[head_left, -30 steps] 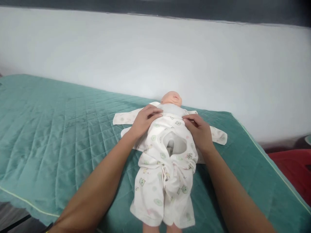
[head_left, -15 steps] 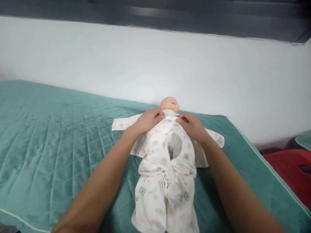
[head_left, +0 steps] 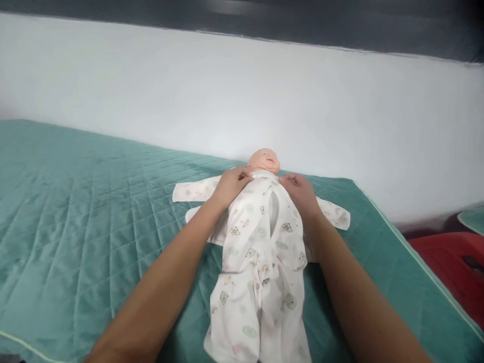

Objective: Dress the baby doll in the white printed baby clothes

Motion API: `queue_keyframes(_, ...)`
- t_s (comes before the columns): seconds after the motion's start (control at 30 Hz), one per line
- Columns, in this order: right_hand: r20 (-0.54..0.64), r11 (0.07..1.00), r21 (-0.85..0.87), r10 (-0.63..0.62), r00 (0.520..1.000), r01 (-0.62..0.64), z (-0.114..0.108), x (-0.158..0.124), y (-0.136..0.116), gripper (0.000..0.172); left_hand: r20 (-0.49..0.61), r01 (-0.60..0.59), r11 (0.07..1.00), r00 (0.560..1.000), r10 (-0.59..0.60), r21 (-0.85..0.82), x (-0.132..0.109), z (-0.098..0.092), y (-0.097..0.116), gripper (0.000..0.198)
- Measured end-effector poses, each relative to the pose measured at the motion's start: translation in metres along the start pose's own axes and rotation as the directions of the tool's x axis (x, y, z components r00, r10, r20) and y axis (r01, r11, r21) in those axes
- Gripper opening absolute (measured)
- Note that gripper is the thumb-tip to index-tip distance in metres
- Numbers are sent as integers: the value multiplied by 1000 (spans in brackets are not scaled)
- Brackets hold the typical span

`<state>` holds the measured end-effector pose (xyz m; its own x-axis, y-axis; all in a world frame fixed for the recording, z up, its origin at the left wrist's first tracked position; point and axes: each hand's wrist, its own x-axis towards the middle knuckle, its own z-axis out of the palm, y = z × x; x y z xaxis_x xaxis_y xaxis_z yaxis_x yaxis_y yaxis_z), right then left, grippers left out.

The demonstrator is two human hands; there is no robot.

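A baby doll lies on its back, its bald head (head_left: 263,161) against the wall. White printed baby pants (head_left: 249,282) with an oval opening lie spread over its body, their upper edge close under the doll's chin. My left hand (head_left: 233,185) pinches that edge at the left of the neck. At the other corner, my right hand (head_left: 300,191) pinches the same edge between thumb and fingers. A matching white baby top (head_left: 194,190) shows beneath, its sleeves stretched out to both sides. The doll's limbs and trunk are hidden by cloth.
A green quilted bedspread (head_left: 94,217) lies under everything, its light-piped edge running along the right. Behind it rises a white wall (head_left: 151,96) with a dark band (head_left: 321,25) above. A red object (head_left: 449,267), perhaps a chair, stands beyond the right edge.
Both hands have drawn the pants' upper edge slightly upward to the doll's neck. The oval opening has moved up and narrowed, and the cloth lies straighter.
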<state>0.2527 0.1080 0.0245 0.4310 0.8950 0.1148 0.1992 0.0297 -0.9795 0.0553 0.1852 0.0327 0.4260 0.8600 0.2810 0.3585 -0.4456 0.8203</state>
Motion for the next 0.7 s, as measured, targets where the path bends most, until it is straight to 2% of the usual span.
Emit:
queue_keyframes(0.13, 20, 988, 153, 2, 1000, -5, -14, -8, 14, 34, -49, 3, 999, 999, -1, 40, -15, -7, 1, 16)
queue_keyframes(0.2, 32, 987, 160, -11, 999, 6, -21, -12, 24, 34, -55, 18, 999, 998, -15, 43, -21, -10, 0, 17)
queue_keyframes(0.37, 62, 995, 40, -91, 994, 89, -32, -24, 38, 27, -45, 79, 997, 996, -78, 20, -33, -13, -7, 18)
queue_keyframes(0.5, -35, 966, -238, -113, 993, 102, -34, -33, 39, 18, -26, 188, 982, 982, -188, -9, -42, -17, -11, 15)
queue_keyframes(0.57, -23, 957, -281, -76, 997, 66, -35, -37, 39, 17, 15, 278, 959, 960, -278, -50, -45, -20, -10, 12)
queue_keyframes(0.7, 62, 987, -147, 79, 995, -69, -37, -43, 37, 23, 165, 410, 900, 908, -386, -150, -47, -26, -7, 12)
